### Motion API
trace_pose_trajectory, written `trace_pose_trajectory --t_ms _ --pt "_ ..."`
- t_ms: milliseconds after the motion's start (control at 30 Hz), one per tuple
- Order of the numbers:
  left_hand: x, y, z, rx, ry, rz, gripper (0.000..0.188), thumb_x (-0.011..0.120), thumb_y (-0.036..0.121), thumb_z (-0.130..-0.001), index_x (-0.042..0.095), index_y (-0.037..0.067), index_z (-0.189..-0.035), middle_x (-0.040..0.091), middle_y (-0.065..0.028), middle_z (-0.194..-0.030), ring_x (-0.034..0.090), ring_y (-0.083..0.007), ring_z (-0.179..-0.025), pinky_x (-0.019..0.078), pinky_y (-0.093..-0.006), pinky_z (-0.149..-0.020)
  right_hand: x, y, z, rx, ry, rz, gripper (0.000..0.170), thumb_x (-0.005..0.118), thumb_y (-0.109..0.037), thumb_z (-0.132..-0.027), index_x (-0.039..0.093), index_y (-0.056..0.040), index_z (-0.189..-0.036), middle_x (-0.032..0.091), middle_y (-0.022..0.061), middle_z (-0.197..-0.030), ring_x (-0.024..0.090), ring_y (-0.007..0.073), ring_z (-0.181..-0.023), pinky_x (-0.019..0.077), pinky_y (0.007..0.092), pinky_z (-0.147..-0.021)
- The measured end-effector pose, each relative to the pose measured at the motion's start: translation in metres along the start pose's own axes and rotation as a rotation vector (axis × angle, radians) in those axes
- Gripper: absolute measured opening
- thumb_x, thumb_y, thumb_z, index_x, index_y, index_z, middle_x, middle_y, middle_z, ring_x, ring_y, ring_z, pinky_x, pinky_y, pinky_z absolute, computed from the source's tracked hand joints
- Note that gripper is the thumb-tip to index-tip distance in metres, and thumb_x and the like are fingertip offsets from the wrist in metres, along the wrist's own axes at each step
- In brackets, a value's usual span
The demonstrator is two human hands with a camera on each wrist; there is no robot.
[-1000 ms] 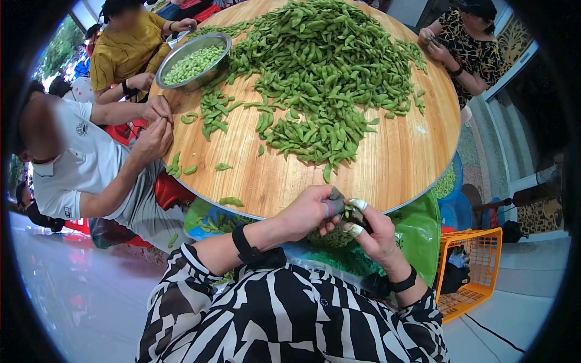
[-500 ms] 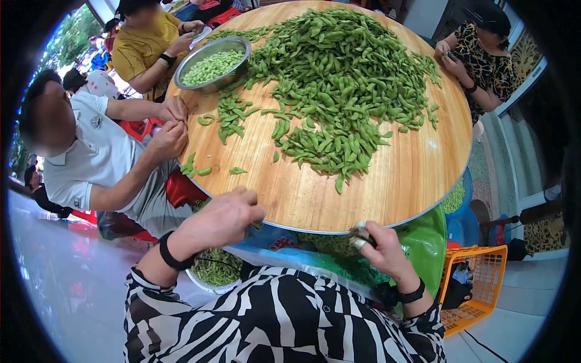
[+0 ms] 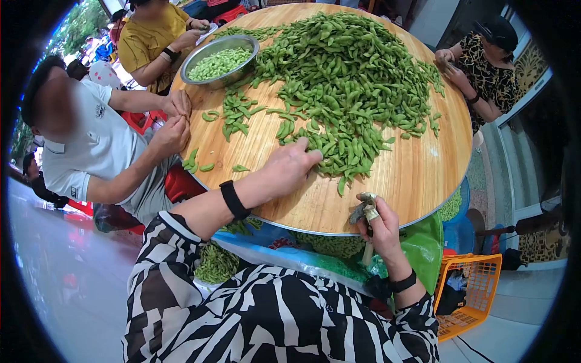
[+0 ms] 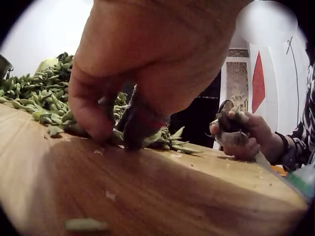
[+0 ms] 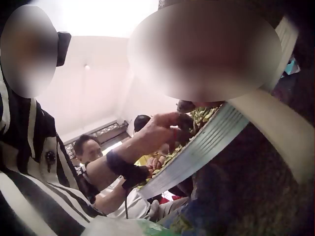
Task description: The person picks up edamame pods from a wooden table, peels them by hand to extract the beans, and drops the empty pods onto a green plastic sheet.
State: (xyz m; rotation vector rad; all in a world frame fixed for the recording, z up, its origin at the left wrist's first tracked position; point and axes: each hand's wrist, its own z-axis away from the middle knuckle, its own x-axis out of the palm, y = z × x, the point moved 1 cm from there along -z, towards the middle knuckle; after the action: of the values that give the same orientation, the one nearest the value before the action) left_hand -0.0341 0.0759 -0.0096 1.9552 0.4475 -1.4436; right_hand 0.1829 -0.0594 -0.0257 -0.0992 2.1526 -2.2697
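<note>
Head view: A broad heap of slim, curved green pods (image 3: 357,78), too many to count, is spread across one round table (image 3: 399,181) of pale, glossy striped wood, from the centre toward 12 o'clock and narrowed toward 6. Pods are pointed in all directions; at the heap's tip one end pod (image 3: 342,186) is aimed at 6 o'clock, its long axis close to a 12-to-6 line. Near 8 o'clock, two single pods (image 3: 240,168) are laid apart on bare wood. In the left wrist view, one blurred pod is set along a 9-to-3 line.

The left hand (image 3: 284,172) is placed at 7 o'clock, its fingers bent down to the heap's near edge, one digit wrapped in a dark covering (image 4: 132,132); whether a pod is gripped cannot be told. The right hand (image 3: 382,227) is held at 5 o'clock by the table's edge, fingers curled, thumb wrapped in pale material; whether anything is grasped cannot be told.

One smooth metal bowl (image 3: 233,78), filled with rounded beans (image 3: 218,65), is set at 10 o'clock. Three other people are seen: in a white shirt (image 3: 85,139) at 9, a yellow shirt (image 3: 145,45) at 10 and a black patterned top (image 3: 496,78) at 2.
</note>
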Motion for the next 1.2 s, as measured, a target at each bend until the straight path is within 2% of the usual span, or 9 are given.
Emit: trace_pose_trajectory --t_ms 167,267,333,367,433,567,633,1000,1200 --pt "0.008 -0.001 0.011 0.096 0.110 -0.078 0.022 0.060 0.001 -0.073 0.054 0.000 -0.094 0.053 -0.0200 -0.087 0.058 -0.0375 -0.083 0.0484 -0.0461 -0.069 -0.001 -0.003 0.002 0.007 -0.038 -0.008 0.033 0.039 -0.015 -0.095 0.050 0.0029 -0.121 0.052 0.0023 -0.067 0.042 0.0054 -0.049 0.0317 0.0194 -0.044" --pt "-0.003 -0.001 0.005 -0.025 0.097 0.107 0.022 0.062 0.002 -0.073 0.054 0.001 -0.093 0.057 -0.0205 -0.083 0.058 -0.0375 -0.078 0.0478 -0.0451 -0.067 -0.001 -0.001 0.003 0.033 -0.040 -0.029 0.035 0.039 -0.016 -0.096 0.049 0.0014 -0.124 0.052 0.0022 -0.066 0.042 0.0056 -0.048 0.0325 0.0192 -0.044" --pt "-0.016 0.009 0.005 -0.268 0.035 0.580 0.017 0.064 0.003 -0.077 0.055 0.001 -0.091 0.061 -0.0140 -0.078 0.060 -0.0279 -0.073 0.0482 -0.0372 -0.066 0.003 -0.004 0.006 0.068 -0.038 -0.069 0.036 0.039 -0.017 -0.097 0.048 0.0001 -0.127 0.052 0.0021 -0.065 0.043 0.0057 -0.048 0.0328 0.0192 -0.044" --pt "-0.023 0.017 0.006 -0.262 0.030 0.578 0.017 0.064 0.003 -0.077 0.055 0.001 -0.091 0.061 -0.0140 -0.078 0.060 -0.0279 -0.073 0.0482 -0.0372 -0.066 0.010 -0.013 0.008 0.072 -0.047 -0.080 0.037 0.037 -0.018 -0.097 0.048 -0.0006 -0.128 0.052 0.0027 -0.063 0.042 0.0061 -0.047 0.0325 0.0190 -0.044" --pt "-0.026 0.038 0.008 -0.428 -0.112 1.105 0.018 0.069 0.003 -0.079 0.056 0.003 -0.091 0.061 -0.0036 -0.078 0.055 -0.0107 -0.071 0.0465 -0.0255 -0.063 0.018 -0.018 0.009 0.075 -0.041 -0.092 0.038 0.036 -0.019 -0.098 0.048 -0.0013 -0.130 0.052 0.0034 -0.061 0.042 0.0064 -0.046 0.0323 0.0188 -0.044" --pt "-0.007 0.064 0.012 -0.260 0.103 1.382 0.019 0.068 -0.005 -0.077 0.058 0.002 -0.091 0.060 -0.0002 -0.082 0.056 -0.0077 -0.077 0.0471 -0.0231 -0.070 0.023 -0.021 0.011 0.113 -0.066 -0.272 0.041 0.036 -0.019 -0.099 0.041 -0.0052 -0.137 0.053 0.0051 -0.063 0.044 0.0074 -0.046 0.0328 0.0186 -0.043" --pt "-0.001 0.073 0.015 -0.256 0.099 1.351 0.018 0.065 -0.008 -0.079 0.058 0.001 -0.092 0.061 -0.0005 -0.085 0.057 -0.0078 -0.079 0.0480 -0.0230 -0.072 0.023 -0.022 0.012 0.140 -0.093 -0.369 0.042 0.036 -0.020 -0.100 0.036 -0.0095 -0.141 0.054 0.0046 -0.064 0.043 0.0070 -0.046 0.0328 0.0185 -0.043" --pt "0.020 0.083 0.016 -0.296 0.234 1.435 0.023 0.058 -0.011 -0.080 0.058 -0.001 -0.101 0.063 -0.0045 -0.090 0.059 -0.0098 -0.083 0.0494 -0.0250 -0.076 0.023 -0.005 0.022 0.120 -0.054 -0.570 0.040 0.038 -0.021 -0.100 0.038 -0.0031 -0.136 0.055 0.0075 -0.065 0.046 0.0092 -0.048 0.0346 0.0201 -0.043" --pt "0.016 0.083 0.017 -0.360 0.112 1.259 0.014 0.052 -0.001 -0.088 0.057 -0.001 -0.101 0.061 -0.0053 -0.087 0.057 -0.0101 -0.080 0.0475 -0.0242 -0.070 0.028 -0.003 0.024 -0.019 -0.011 -0.044 0.046 0.038 -0.025 -0.100 0.033 -0.0052 -0.142 0.052 0.0028 -0.065 0.044 0.0062 -0.050 0.0349 0.0188 -0.044"
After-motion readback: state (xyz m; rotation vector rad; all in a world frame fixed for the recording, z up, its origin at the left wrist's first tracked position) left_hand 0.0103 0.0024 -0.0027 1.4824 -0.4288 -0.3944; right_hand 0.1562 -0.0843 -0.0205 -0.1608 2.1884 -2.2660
